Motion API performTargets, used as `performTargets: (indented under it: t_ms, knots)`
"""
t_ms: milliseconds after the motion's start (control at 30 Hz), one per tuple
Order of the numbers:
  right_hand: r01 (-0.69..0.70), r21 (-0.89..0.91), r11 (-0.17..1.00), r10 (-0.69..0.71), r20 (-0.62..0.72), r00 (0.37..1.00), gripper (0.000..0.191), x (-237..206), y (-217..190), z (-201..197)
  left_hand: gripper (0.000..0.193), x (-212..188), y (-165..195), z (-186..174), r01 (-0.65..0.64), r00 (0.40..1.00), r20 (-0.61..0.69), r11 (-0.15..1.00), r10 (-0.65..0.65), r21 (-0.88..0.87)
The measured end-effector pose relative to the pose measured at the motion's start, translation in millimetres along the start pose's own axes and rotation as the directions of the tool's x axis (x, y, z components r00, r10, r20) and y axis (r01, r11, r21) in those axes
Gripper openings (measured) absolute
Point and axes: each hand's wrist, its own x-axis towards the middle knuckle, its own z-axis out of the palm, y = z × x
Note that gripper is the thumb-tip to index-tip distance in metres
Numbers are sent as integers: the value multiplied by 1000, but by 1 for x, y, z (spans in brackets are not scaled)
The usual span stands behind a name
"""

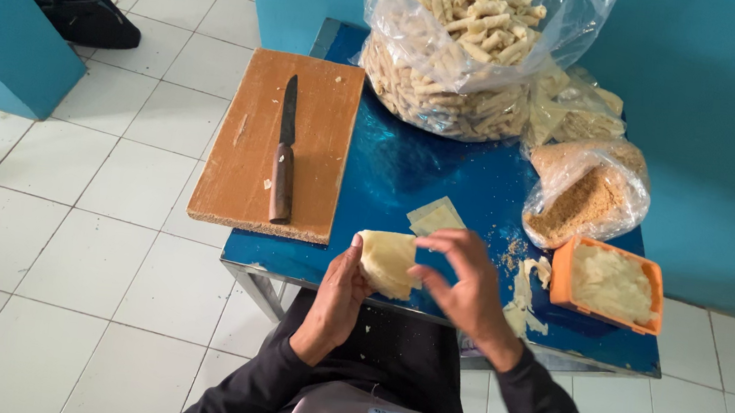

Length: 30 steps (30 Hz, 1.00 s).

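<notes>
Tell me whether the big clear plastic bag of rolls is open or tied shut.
Open: the big clear plastic bag gapes at its top, with pale rolls heaped in the mouth.

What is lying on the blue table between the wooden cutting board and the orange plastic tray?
In the head view, a small pale square wrapper sheet lies there, with scattered crumbs near the orange plastic tray. The wooden cutting board bears a knife.

A plain food-preparation room: white tiled floor (90, 250), teal walls (730, 135), cutting board (274, 147), bagged rolled snacks (456, 52)
</notes>
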Motion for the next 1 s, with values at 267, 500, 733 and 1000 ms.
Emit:
performTargets:
  t_ms: [267, 500, 733, 1000]
  knots:
    - [-158, 26, 987, 158, -1, 987, 15, -14, -10, 13, 49, 5, -13, 6, -7, 1000, 27, 986, 2, 169]
    - [-601, 776, 193, 644, 362, 674, 14, -31, 50, 10, 39, 6, -12, 8, -52, 998, 51, 944, 37, 325]
    - [-580, 804, 133, 637, 379, 671, 13, -29, 97, 0, 43, -2, 0, -7, 22, 1000, 14, 965, -27, 263]
    - [-155, -121, 980, 154, -19, 988, 15, -10, 60, 11, 42, -9, 9, -11, 19, 999, -44, 983, -11, 181]
